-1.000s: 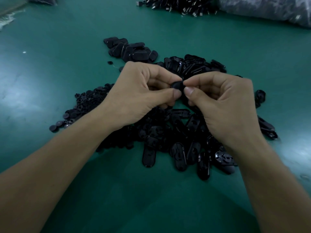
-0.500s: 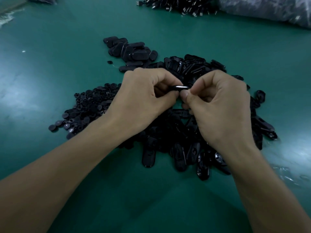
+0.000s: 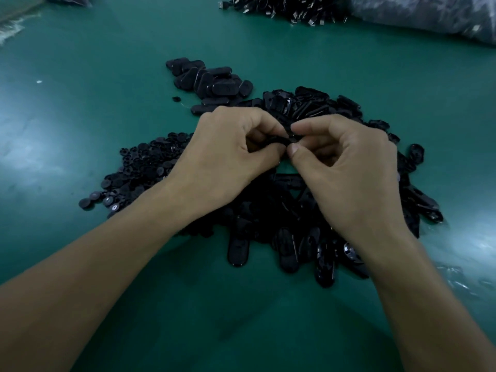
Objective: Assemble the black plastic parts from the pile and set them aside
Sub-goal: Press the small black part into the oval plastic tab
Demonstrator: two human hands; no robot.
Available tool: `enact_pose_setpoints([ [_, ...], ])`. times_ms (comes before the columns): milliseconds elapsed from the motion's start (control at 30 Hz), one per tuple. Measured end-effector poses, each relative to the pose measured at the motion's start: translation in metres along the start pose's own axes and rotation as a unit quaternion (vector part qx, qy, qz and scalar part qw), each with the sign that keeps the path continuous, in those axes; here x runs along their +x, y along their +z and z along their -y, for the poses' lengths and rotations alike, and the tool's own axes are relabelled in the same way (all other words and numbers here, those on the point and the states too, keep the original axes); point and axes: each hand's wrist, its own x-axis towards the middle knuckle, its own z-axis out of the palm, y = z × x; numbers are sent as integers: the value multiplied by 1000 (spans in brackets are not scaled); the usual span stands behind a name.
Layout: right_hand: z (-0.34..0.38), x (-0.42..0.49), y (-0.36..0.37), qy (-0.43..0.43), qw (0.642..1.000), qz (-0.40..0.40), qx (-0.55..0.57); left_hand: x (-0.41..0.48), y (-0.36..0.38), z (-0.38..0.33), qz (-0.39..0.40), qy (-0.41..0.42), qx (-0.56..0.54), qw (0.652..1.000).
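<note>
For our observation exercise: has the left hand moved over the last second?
Yes, slightly: the left hand, pinching the black part, has drawn back toward the person, away from the set-aside group, uncovering more of its nearest oval piece.

2 hands show: left hand [image 3: 228, 157], right hand [image 3: 349, 170]. They hold 1 black part [image 3: 285, 140]. 3 near heaps: round caps [image 3: 145, 167], oblong shells [image 3: 292, 251], closed pieces [image 3: 212, 81]. 1 far heap [image 3: 281, 8], 1 bag [image 3: 429, 14].

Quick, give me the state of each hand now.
Left hand: closed, pinching the small black plastic part.
Right hand: closed, pinching the same part.
</note>
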Motion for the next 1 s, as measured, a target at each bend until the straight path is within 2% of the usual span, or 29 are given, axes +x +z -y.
enact_pose_setpoints([
  [67, -5, 2, -3, 1, 1000, 14, -6, 2, -2, 0, 20, -29, -66, 997],
  [200, -10, 7, -9, 56, 985, 75, 145, 4, -8, 0, 54, -59, -164, 983],
  [300, -9, 8, -12, 65, 975, 77, 199, 4, -9, 1, 83, -65, -188, 976],
  [733, -9, 8, -14, 59, 979, 77, 181, 4, -7, 4, 91, -52, -191, 976],
  [1000, -9, 8, -11, 50, 983, 65, 164, 2, -5, 3, 67, -36, -170, 982],
])
